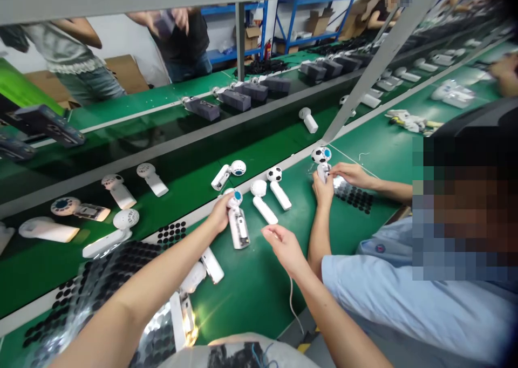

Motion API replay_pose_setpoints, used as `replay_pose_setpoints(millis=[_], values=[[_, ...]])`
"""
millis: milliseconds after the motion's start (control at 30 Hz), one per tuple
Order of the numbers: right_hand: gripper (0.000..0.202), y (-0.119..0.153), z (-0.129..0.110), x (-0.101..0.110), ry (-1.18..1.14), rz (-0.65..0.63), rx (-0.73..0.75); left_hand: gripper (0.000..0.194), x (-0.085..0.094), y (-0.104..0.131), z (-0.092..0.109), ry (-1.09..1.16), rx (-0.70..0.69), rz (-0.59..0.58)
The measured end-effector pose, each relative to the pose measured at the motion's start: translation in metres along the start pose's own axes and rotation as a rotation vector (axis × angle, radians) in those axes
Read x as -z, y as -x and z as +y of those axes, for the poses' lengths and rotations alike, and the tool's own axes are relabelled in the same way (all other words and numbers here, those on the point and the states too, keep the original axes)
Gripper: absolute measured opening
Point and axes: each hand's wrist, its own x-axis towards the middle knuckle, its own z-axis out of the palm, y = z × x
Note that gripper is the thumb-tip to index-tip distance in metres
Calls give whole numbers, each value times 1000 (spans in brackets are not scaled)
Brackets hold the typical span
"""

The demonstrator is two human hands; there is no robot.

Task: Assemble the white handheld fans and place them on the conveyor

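Note:
My left hand [220, 215] grips a white handheld fan [238, 229] by its neck. Its round head with a blue centre points up, and the handle's open side shows the parts inside. To the right, my right hand [281, 244] is closed in a pinch, thumb against fingers; whatever it may hold is too small to make out. Just beyond that hand lie a plain white fan [265, 209] and a fan with a football-patterned head [280, 189]. More white fan parts [211, 264] lie beneath my left forearm, partly hidden.
A co-worker's hands [324, 187] hold a football-patterned fan at right. Sheets of black round stickers [141, 260] lie at left. Several fans rest on the green conveyor belt [186, 176]. A slanted metal post [376, 60] rises ahead. A white cord [292, 303] hangs below my right wrist.

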Motion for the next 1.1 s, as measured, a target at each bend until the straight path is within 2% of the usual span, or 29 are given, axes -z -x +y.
replay_pose_setpoints(millis=[67,133,233,300,333,400,500,567,667,767,867,967,1100], values=[[28,0,3,-3,38,-32,23,32,-15,-12,-12,-80,-44,14],[27,0,5,-11,89,-91,38,44,-26,-25,-12,-160,-119,53],[28,0,13,-31,191,-197,45,64,-32,-55,12,-482,-358,159],[29,1,21,-44,259,-232,53,75,-31,-80,33,-716,-422,211],[30,1,25,-48,288,-238,58,80,-30,-92,43,-773,-387,215],[32,1,33,-52,319,-238,60,83,-25,-111,59,-743,-239,177],[31,-4,38,-46,292,-180,38,65,-10,-117,69,-628,-95,82],[28,-8,34,-39,209,-132,13,49,3,-100,70,-529,-44,-15],[27,-11,13,-33,52,-125,7,26,23,-52,68,-380,14,-142],[22,-7,-22,-38,12,-137,87,26,39,5,68,-87,141,-194],[18,3,-56,-51,27,-183,181,26,46,51,66,248,295,-225],[16,12,-75,-63,33,-235,239,22,48,81,63,345,341,-241],[14,21,-83,-70,22,-275,262,14,48,105,61,338,284,-256]])
